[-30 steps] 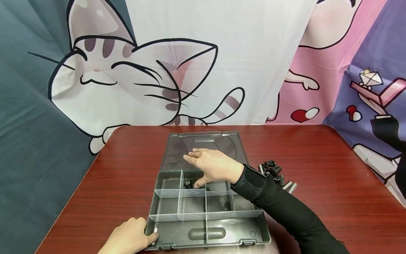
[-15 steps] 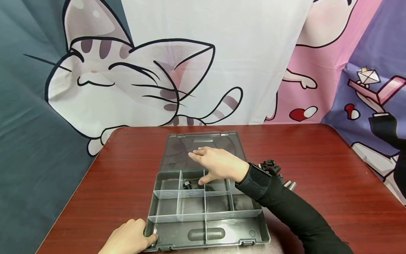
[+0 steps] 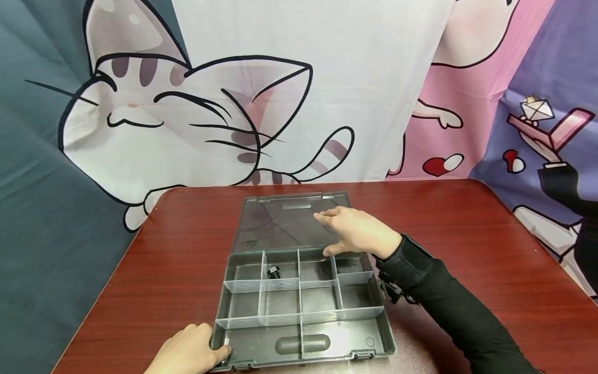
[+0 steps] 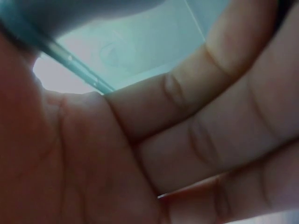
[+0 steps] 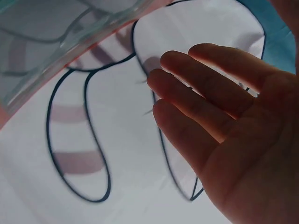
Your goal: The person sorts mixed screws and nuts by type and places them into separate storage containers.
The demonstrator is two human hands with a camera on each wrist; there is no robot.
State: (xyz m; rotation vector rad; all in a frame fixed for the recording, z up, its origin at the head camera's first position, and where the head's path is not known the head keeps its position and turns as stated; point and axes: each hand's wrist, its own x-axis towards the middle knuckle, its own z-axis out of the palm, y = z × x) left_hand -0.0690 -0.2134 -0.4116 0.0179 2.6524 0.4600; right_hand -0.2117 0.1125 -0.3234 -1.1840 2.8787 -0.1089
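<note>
A grey translucent compartment box (image 3: 345, 314) lies on the table with its lid (image 3: 275, 223) laid back flat behind it. At the box's near left corner, my left hand (image 3: 189, 349) grips the wall, thumb over the rim; its fingers fill most of the left wrist view. My right hand (image 3: 359, 231) is over the back right of the box and lid, holding nothing. Its fingers are straight in the right wrist view. One small black piece (image 3: 273, 272), exact kind unclear, sits in the second back-row compartment from the left.
Partly hidden under the right forearm, black parts (image 3: 392, 288) lie right of the box. The red-brown wooden table (image 3: 448, 223) reaches back to a cloth (image 3: 374, 78) printed with cartoon figures.
My right hand has moved right and slightly back from the compartment with the black piece, uncovering it. The forearm now hides more of the parts at the right. My left hand stays put.
</note>
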